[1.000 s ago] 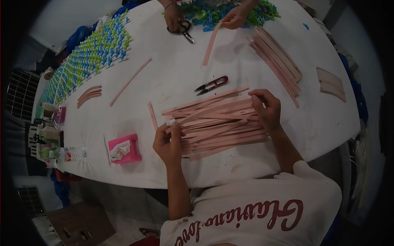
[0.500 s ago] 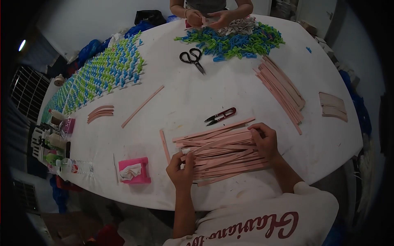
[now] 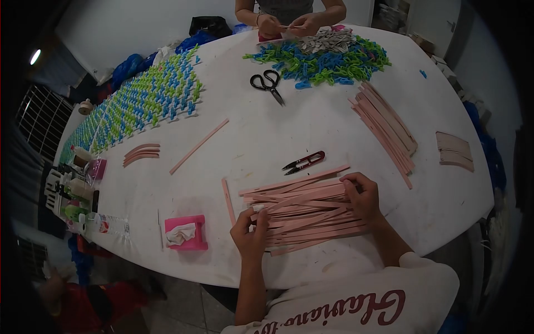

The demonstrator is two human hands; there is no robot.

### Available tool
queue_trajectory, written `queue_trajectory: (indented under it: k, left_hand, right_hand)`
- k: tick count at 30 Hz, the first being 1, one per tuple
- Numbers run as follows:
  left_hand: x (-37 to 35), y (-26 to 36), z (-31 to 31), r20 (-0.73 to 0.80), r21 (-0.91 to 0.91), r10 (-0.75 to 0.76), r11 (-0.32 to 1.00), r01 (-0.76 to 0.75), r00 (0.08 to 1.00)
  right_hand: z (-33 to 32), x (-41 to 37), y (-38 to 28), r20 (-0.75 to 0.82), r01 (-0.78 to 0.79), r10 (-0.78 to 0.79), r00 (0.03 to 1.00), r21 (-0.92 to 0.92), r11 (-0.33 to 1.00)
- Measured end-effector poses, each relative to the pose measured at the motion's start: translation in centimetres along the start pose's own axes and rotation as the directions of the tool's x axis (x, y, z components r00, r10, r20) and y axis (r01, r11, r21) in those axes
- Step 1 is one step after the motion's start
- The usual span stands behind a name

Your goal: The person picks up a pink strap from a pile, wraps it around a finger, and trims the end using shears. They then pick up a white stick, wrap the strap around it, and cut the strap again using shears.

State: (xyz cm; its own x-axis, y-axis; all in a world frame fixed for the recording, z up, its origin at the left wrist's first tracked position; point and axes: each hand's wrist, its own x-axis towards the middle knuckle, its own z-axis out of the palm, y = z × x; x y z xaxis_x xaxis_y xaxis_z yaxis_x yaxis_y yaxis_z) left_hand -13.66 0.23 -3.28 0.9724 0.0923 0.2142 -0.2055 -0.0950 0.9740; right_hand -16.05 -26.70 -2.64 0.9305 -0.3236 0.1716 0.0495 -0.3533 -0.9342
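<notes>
A loose pile of long pink strips [image 3: 311, 224] lies on the table in front of me. One pink strip [image 3: 303, 196] stretches across the top of the pile between my hands. My right hand [image 3: 362, 201] pinches its right end between thumb and forefinger. At the other end, my left hand [image 3: 248, 229] is closed on the strip, with a small white piece [image 3: 258, 208] at its fingertips. Just beyond the pile rest dark red thread snips [image 3: 303, 162]. A single pink strip [image 3: 228, 201] lies left of the pile.
A pink box with white tissue [image 3: 185, 232] stands at left. Black scissors [image 3: 268, 86] lie farther back, near a heap of blue and green clips [image 3: 334, 64]. Stacked strips [image 3: 384, 131] lie at right. Across the table, a person's hands [image 3: 286, 26] work on something small.
The view has shifted slightly. My hands keep nearly the same places on the strip. Across the table, the other person's hands have moved. Someone in red now shows at the lower left.
</notes>
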Motion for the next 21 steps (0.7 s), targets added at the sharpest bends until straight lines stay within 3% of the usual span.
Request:
queue_trajectory:
  k: [21]
  left_hand:
    - [0.08,0.22,-0.24,-0.017,-0.008,0.011,1.000,-0.011,1.000]
  right_hand:
    - [0.03,-0.07,0.07,0.001,-0.014,0.014,1.000,0.008,1.000]
